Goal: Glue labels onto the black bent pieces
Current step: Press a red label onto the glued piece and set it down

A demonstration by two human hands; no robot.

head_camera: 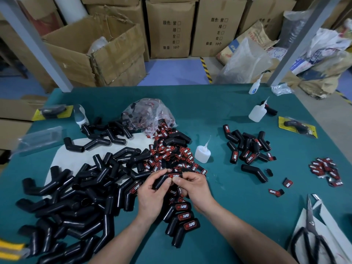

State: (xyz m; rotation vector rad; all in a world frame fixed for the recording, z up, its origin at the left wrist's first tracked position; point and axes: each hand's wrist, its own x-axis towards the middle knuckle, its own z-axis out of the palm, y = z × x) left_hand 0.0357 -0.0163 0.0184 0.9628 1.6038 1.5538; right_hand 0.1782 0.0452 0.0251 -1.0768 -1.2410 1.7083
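Both hands hold one black bent piece (162, 180) above the middle of the green table. My left hand (151, 193) grips its lower end. A red-and-black label (176, 175) lies on its upper end, where my right hand (192, 187) pinches the piece. A large heap of bare black bent pieces (76, 197) lies to the left. Three labelled pieces (181, 220) lie just below my hands. A pile of loose labels (171, 155) spreads behind them, spilling from a clear bag (148, 115). A small glue bottle (202, 152) stands to the right of that pile.
A second heap of labelled pieces (249, 147) lies at the right, with a few loose labels (325, 172) beyond. Scissors (312, 235) lie at the front right. Two more glue bottles (257, 111) stand at the back right. Cardboard boxes (95, 52) stand behind the table.
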